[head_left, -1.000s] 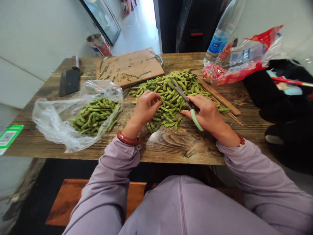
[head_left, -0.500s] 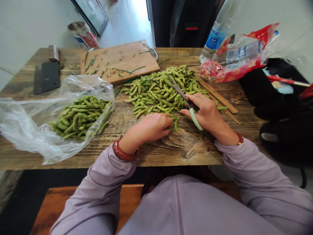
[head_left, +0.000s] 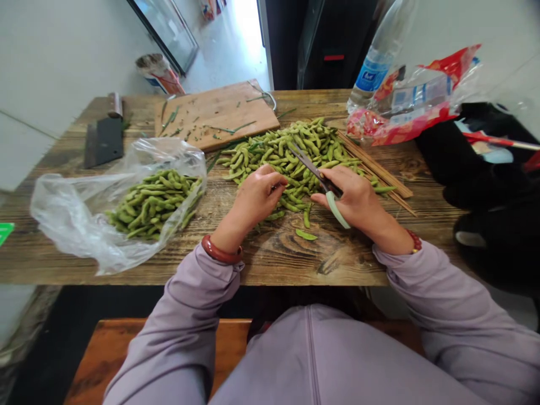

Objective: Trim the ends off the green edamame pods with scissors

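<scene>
In my right hand (head_left: 356, 194) is a pair of scissors (head_left: 333, 209) with pale green handles, its blades pointing up and left over a heap of green soybean pods (head_left: 310, 140). My left hand (head_left: 258, 194) is above the near left edge of the heap, thumb and fingers pinched together. What the fingertips hold, if anything, is too small to make out. One loose pod (head_left: 306, 234) lies on the wood in front of the heap. More pods (head_left: 152, 197) rest in a clear plastic bag (head_left: 80, 208) to the left.
Behind the bag lie a cleaver (head_left: 103, 140) and a wooden cutting board (head_left: 228, 107) with green scraps. Wooden chopsticks (head_left: 379, 166) flank the heap on the right. A water bottle (head_left: 371, 73), a red plastic package (head_left: 415, 109) and black bags (head_left: 447, 157) take up the right side.
My left hand has moved up and to the left, away from the table's surface. A single pod now shows in front of the heap. The scissors have barely moved; the view has shifted slightly.
</scene>
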`<state>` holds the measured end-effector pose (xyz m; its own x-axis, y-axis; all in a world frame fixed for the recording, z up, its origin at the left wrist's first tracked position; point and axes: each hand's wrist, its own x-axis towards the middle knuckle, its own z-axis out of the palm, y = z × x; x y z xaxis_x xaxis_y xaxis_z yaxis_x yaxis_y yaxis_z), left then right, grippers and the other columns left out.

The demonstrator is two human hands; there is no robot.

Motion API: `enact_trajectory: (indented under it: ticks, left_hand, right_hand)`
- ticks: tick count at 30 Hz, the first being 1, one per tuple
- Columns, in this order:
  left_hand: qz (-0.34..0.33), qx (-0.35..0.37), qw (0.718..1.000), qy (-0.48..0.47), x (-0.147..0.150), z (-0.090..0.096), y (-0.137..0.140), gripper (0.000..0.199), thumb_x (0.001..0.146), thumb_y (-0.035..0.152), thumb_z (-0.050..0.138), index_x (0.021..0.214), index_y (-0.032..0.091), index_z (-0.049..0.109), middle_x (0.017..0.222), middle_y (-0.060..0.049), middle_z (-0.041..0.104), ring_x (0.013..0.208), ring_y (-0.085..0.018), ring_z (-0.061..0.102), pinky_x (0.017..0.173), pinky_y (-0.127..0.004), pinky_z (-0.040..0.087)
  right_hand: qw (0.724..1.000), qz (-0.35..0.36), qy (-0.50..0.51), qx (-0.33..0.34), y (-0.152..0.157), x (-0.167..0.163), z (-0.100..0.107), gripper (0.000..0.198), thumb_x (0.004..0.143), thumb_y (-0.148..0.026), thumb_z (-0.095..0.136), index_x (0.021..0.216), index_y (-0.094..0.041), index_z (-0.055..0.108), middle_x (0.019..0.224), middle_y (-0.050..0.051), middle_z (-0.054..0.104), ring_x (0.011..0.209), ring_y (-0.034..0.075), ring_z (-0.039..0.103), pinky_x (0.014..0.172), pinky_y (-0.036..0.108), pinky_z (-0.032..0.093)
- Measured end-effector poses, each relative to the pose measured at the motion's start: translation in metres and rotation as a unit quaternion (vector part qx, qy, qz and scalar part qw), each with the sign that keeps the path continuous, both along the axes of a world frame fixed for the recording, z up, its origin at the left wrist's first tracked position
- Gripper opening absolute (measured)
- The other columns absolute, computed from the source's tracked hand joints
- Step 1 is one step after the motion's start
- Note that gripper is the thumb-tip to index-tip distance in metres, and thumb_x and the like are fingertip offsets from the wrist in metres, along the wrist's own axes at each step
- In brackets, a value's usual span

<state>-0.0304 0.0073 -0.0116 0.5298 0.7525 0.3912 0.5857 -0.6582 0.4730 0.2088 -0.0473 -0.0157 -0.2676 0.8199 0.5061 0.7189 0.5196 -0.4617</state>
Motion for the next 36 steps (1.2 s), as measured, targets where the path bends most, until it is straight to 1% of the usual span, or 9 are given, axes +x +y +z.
enact_trajectory:
  ticks: [7, 15, 18, 21, 24, 26, 29, 31, 36]
  left_hand:
    - [-0.087, 0.063, 0.985, 0.131, 0.007, 0.001, -0.009, 0.017, 0.089, 0.021, 0.064, 0.101, 0.019, 0.076, 0.100, -0.009, 0.063, 0.095, -0.023, 0.057, 0.087, -0.039, 0.047]
    - [-0.083, 0.031, 0.977, 0.194, 0.014, 0.007, -0.016, 0.013, 0.089, 0.016, 0.059, 0.090, 0.016, 0.072, 0.097, -0.010, 0.061, 0.093, -0.023, 0.055, 0.085, -0.038, 0.047]
    - [-0.080, 0.011, 0.979, 0.186, 0.013, 0.006, -0.015, 0.013, 0.089, 0.015, 0.056, 0.087, 0.015, 0.069, 0.093, -0.010, 0.062, 0.090, -0.023, 0.056, 0.082, -0.037, 0.046]
    - [-0.049, -0.041, 0.993, 0.098, 0.010, 0.004, -0.010, 0.009, 0.085, 0.012, 0.057, 0.084, 0.015, 0.065, 0.085, -0.007, 0.063, 0.084, -0.020, 0.056, 0.080, -0.034, 0.046]
    - [-0.001, -0.151, 0.987, -0.053, 0.006, 0.003, -0.004, 0.004, 0.081, 0.013, 0.061, 0.078, 0.015, 0.063, 0.074, -0.002, 0.062, 0.072, -0.015, 0.055, 0.071, -0.029, 0.044]
    - [0.009, -0.239, 0.956, -0.171, 0.005, 0.004, -0.002, 0.005, 0.079, 0.019, 0.065, 0.080, 0.014, 0.065, 0.074, -0.002, 0.063, 0.070, -0.013, 0.056, 0.069, -0.027, 0.044]
    - [0.001, -0.345, 0.889, -0.302, 0.003, 0.008, -0.004, 0.026, 0.076, 0.029, 0.074, 0.096, 0.013, 0.071, 0.084, -0.004, 0.068, 0.075, -0.013, 0.059, 0.069, -0.025, 0.044]
    - [-0.003, -0.383, 0.860, -0.336, 0.002, 0.010, -0.006, 0.033, 0.074, 0.035, 0.078, 0.099, 0.013, 0.074, 0.087, -0.005, 0.069, 0.071, -0.011, 0.056, 0.062, -0.023, 0.040]
    - [-0.028, -0.433, 0.819, -0.375, 0.000, 0.014, -0.009, 0.033, 0.069, 0.035, 0.085, 0.092, 0.013, 0.074, 0.076, 0.000, 0.061, 0.055, -0.004, 0.042, 0.050, -0.021, 0.029]
  right_hand:
    - [1.000, -0.001, -0.016, -0.007, 0.001, -0.002, -0.004, 0.038, 0.089, -0.036, 0.069, 0.122, -0.018, 0.066, 0.105, 0.012, 0.069, 0.094, 0.029, 0.067, 0.081, 0.041, 0.056]
    - [0.999, 0.006, -0.026, -0.020, 0.000, -0.004, -0.005, 0.037, 0.089, -0.035, 0.070, 0.121, -0.016, 0.066, 0.102, 0.013, 0.069, 0.092, 0.029, 0.068, 0.082, 0.041, 0.056]
    - [1.000, 0.009, -0.020, -0.019, 0.001, -0.003, -0.006, 0.039, 0.088, -0.035, 0.070, 0.122, -0.017, 0.065, 0.106, 0.013, 0.070, 0.094, 0.030, 0.068, 0.083, 0.042, 0.057]
    - [1.000, 0.013, -0.013, -0.006, 0.001, -0.002, -0.008, 0.038, 0.089, -0.036, 0.070, 0.122, -0.017, 0.065, 0.107, 0.014, 0.070, 0.094, 0.030, 0.069, 0.082, 0.043, 0.058]
    - [1.000, 0.018, -0.010, 0.002, 0.001, -0.001, -0.008, 0.038, 0.090, -0.038, 0.069, 0.122, -0.017, 0.065, 0.105, 0.014, 0.070, 0.094, 0.030, 0.069, 0.082, 0.044, 0.058]
    - [1.000, 0.024, -0.007, 0.005, 0.001, -0.002, -0.007, 0.038, 0.090, -0.038, 0.068, 0.122, -0.018, 0.065, 0.105, 0.013, 0.070, 0.094, 0.030, 0.069, 0.083, 0.044, 0.058]
    - [1.000, 0.028, -0.007, 0.011, 0.000, -0.003, -0.007, 0.038, 0.090, -0.037, 0.068, 0.122, -0.017, 0.065, 0.104, 0.013, 0.070, 0.094, 0.030, 0.069, 0.082, 0.044, 0.059]
    - [1.000, 0.028, -0.008, 0.012, 0.000, -0.003, -0.007, 0.037, 0.091, -0.036, 0.068, 0.122, -0.017, 0.065, 0.104, 0.014, 0.070, 0.095, 0.030, 0.069, 0.082, 0.044, 0.059]
    - [1.000, 0.029, -0.011, 0.005, -0.001, -0.004, -0.007, 0.037, 0.090, -0.036, 0.068, 0.123, -0.020, 0.065, 0.106, 0.013, 0.071, 0.097, 0.030, 0.070, 0.083, 0.044, 0.059]
